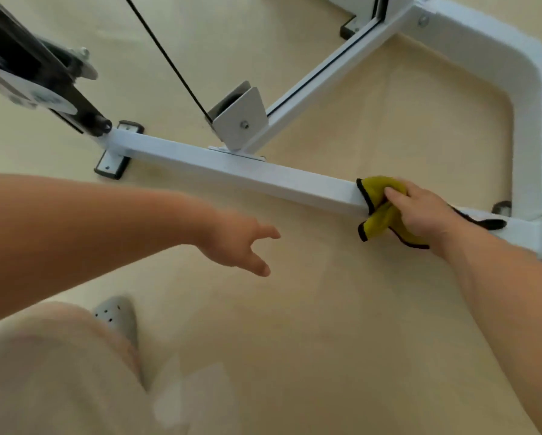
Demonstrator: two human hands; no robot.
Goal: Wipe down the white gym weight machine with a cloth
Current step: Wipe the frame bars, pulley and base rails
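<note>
L hand [238,246] hovers over the floor [326,309], fingers [268,232] loosely spread, holding nothing. At right, R hand [420,211] w/ curled fingers grips yellow cloth [378,215] against white machine crossbar [232,166], near its right end.

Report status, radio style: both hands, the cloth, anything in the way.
Right hand grips cloth on bar. Left hand open, touching nothing. Pulley bracket sits on bar further along.
</note>
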